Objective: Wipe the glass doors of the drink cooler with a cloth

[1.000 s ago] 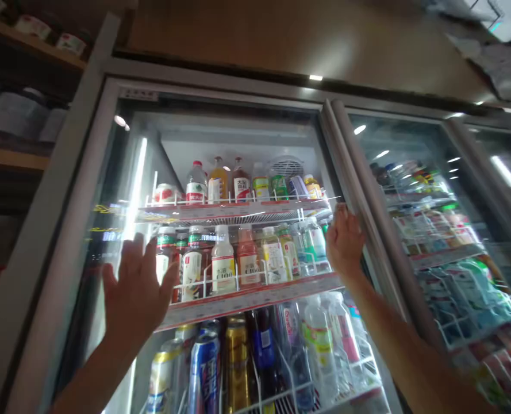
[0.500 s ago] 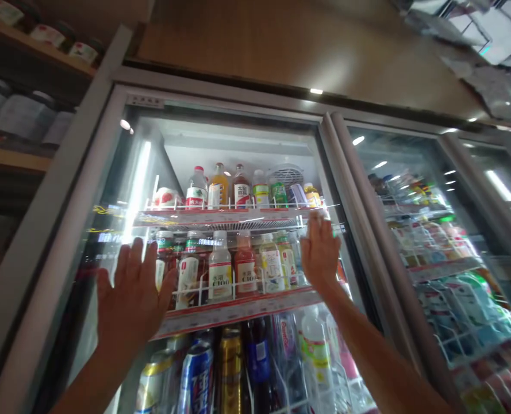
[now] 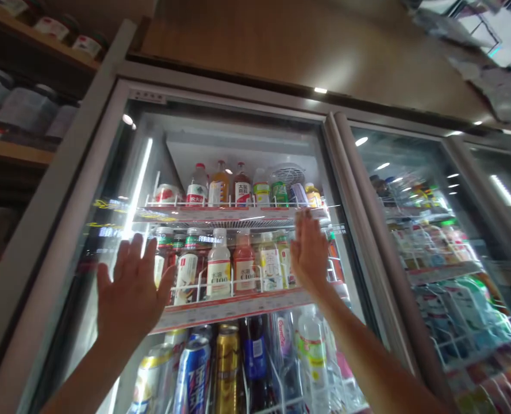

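Note:
A tall drinks fridge with a glass door (image 3: 238, 172) fills the view. My left hand (image 3: 131, 294) is flat against the glass at its left side, fingers spread, holding nothing. My right hand (image 3: 309, 250) is also raised flat on the glass, fingers straight up, in front of the middle shelf's right end. Behind the glass, the top shelf (image 3: 233, 213) carries several bottles, the middle shelf (image 3: 233, 305) has white and red labelled bottles, and cans (image 3: 227, 362) stand below.
A second glass-door fridge (image 3: 431, 241) stands to the right, its door frame (image 3: 367, 218) meeting the first. Wooden shelves (image 3: 26, 149) with jars run along the left wall. A brown panel (image 3: 289, 52) sits above the fridges.
My right hand has slid left from the door's right edge to the glass in front of the middle shelf. My left hand has stayed in place.

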### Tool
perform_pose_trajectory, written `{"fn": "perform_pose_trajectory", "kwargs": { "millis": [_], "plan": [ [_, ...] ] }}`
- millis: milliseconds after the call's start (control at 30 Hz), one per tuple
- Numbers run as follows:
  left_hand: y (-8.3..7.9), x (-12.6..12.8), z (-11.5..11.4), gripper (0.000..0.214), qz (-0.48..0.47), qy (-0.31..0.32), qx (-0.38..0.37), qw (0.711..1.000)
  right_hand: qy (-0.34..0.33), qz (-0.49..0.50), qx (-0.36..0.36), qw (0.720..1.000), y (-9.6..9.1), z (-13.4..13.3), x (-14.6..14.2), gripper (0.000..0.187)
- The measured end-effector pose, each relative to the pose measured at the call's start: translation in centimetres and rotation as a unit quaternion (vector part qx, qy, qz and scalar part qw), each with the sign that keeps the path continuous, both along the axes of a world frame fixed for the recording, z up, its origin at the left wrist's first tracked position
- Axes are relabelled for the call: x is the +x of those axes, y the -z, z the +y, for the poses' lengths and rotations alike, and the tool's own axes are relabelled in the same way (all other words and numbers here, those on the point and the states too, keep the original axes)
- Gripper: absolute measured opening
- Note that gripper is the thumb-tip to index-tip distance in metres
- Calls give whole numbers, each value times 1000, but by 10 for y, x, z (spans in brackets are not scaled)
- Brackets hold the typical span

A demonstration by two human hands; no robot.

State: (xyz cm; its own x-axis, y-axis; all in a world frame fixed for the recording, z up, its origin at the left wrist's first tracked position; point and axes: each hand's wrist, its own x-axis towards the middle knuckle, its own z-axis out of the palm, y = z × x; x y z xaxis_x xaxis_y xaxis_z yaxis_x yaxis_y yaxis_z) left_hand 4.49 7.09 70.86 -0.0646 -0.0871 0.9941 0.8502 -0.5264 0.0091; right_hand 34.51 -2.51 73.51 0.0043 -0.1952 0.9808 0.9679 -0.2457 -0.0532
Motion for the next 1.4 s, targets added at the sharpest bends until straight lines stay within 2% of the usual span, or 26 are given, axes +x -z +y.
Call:
{"fn": "perform_pose_trajectory", "kwargs": {
  "millis": [67, 133, 267, 333, 400, 467, 567, 633, 667, 767, 833, 933, 1000, 1033, 1100, 1200, 1267, 1333, 1400],
  "plan": [
    [-1, -1, -1, 65, -1, 7, -13, 1000, -10, -73, -36, 997, 9, 5, -19, 62],
    [-1, -1, -2, 66, -1, 11, -17, 1000, -7, -72, -34, 997, 10, 0, -15, 61],
    [0, 0, -2, 64, -3, 11, -9, 1000, 24, 73, 24, 997, -8, -29, 42, 58],
    [1, 2, -2, 62, -6, 11, -2, 1000, 28, 107, 23, 994, -17, -36, 56, 57],
    [1, 3, -1, 62, -9, 13, -3, 1000, 29, 81, -5, 996, -16, -30, 42, 56],
    [0, 2, -1, 63, -5, 17, -12, 1000, 30, 6, -49, 998, -7, -16, 5, 55],
    [-4, 0, -2, 62, 18, 13, -15, 1000, 18, -121, -114, 986, 2, 1, -43, 53],
    [-6, -3, -2, 63, 30, 6, -10, 999, 9, -132, -121, 984, -3, 0, -43, 52],
    [-6, -4, -2, 63, 35, 2, -11, 999, 1, -103, -103, 989, -9, -3, -34, 52],
    [-4, -5, -2, 62, 41, -4, -15, 999, -39, 44, 5, 998, -35, -10, -2, 55],
    [-3, -4, -2, 61, 41, -4, -11, 999, -56, 82, 37, 994, -43, -6, -6, 56],
    [-8, -4, -4, 62, 35, 0, -3, 999, -44, -43, -51, 997, -30, 10, -55, 56],
    [-18, -7, -5, 63, 25, 1, -4, 1000, -27, -163, -117, 979, -17, 18, -84, 54],
    [-24, -9, -6, 63, 17, 1, -10, 1000, -20, -194, -133, 972, -14, 19, -88, 53],
    [-37, -14, -6, 65, 0, 0, -25, 1000, -17, -175, -121, 977, -20, 14, -72, 50],
    [-48, -18, -2, 67, -5, -7, -37, 999, -28, -22, -32, 999, -47, -1, -21, 51],
    [-49, -18, 0, 68, -3, -12, -32, 999, -31, 44, 13, 998, -60, -5, -4, 53],
    [-47, -17, 1, 69, -4, -13, -32, 999, -27, 29, 11, 999, -61, -1, -12, 54],
    [-46, -17, 1, 69, -5, -11, -33, 999, -20, -40, -22, 999, -51, 7, -32, 53]
  ]
}}
